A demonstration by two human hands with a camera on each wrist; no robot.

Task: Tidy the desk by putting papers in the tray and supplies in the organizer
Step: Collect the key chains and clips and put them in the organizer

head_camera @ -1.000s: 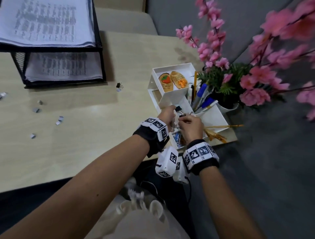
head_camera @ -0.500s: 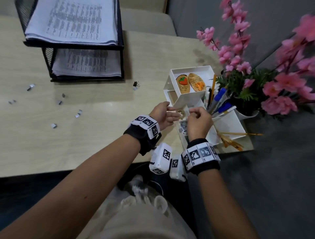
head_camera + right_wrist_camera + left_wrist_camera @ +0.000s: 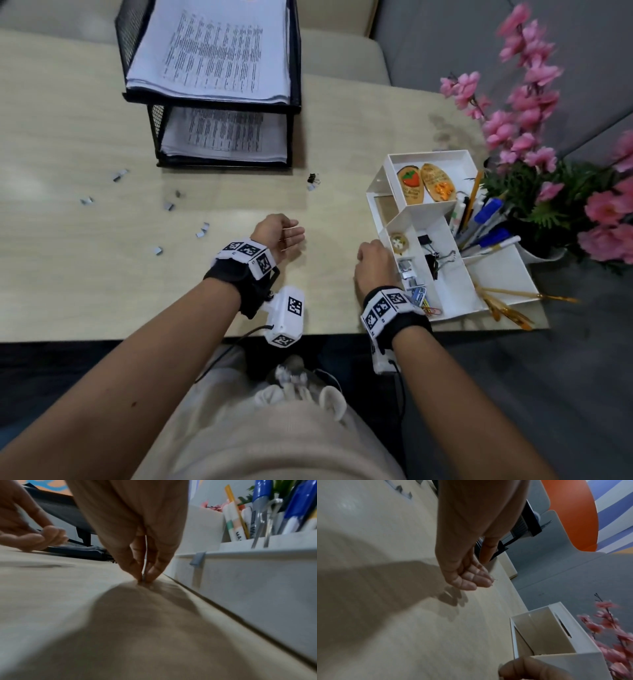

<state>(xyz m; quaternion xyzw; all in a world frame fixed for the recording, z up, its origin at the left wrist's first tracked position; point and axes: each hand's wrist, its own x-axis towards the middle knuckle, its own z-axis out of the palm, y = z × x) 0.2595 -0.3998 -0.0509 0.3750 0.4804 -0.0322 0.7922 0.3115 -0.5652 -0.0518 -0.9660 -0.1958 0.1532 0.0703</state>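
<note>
My left hand (image 3: 284,236) hovers over the desk, palm up, fingers loosely bent (image 3: 471,577), holding nothing. My right hand (image 3: 373,260) is down on the desk against the left wall of the white organizer (image 3: 424,212). In the right wrist view its thumb and finger pinch a small thin grey staple piece (image 3: 143,577) on the tabletop beside the organizer's wall (image 3: 257,581). Several grey staple pieces (image 3: 202,230) lie scattered left of the left hand. A small black binder clip (image 3: 312,178) lies near the black mesh paper tray (image 3: 212,103), which holds printed papers (image 3: 212,51) on both levels.
The organizer holds pens (image 3: 486,219), binder clips (image 3: 431,253), staples, paper clips and two oval magnets (image 3: 424,185). A pot of pink flowers (image 3: 534,137) stands behind it at the desk's right corner. The desk's front edge runs just behind both wrists.
Both hands left the organizer's compartment. The left hand drew left over the desk and turned palm up. The right hand dropped to the tabletop beside the organizer's left wall and pinched there.
</note>
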